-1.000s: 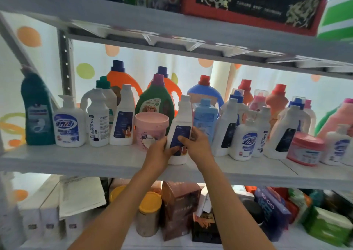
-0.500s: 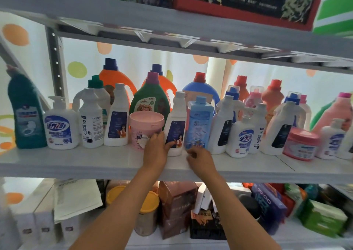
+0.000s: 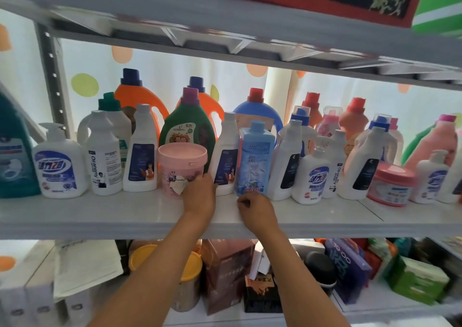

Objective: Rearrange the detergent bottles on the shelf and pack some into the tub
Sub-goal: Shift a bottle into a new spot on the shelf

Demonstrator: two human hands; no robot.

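A row of detergent bottles stands on the white shelf. My left hand rests at the row's front. Its fingertips touch the lower right of a pink lidded tub and its thumb is near the base of a slim white bottle with a dark label. It grips nothing. My right hand lies on the shelf with fingers curled and holds nothing. It is just in front of the base of a light blue bottle, which stands upright next to the white one.
A teal bottle, a pump bottle and white bottles fill the left. A green jug, orange jugs and a blue jug stand behind. A red-lidded tub sits at right. The upper shelf board hangs low. Boxes and yellow-lidded cans are below.
Both hands held the white bottle and set it into the row, then let go. The blue bottle came forward beside it. My left hand slid to the pink tub; my right hand drew back.
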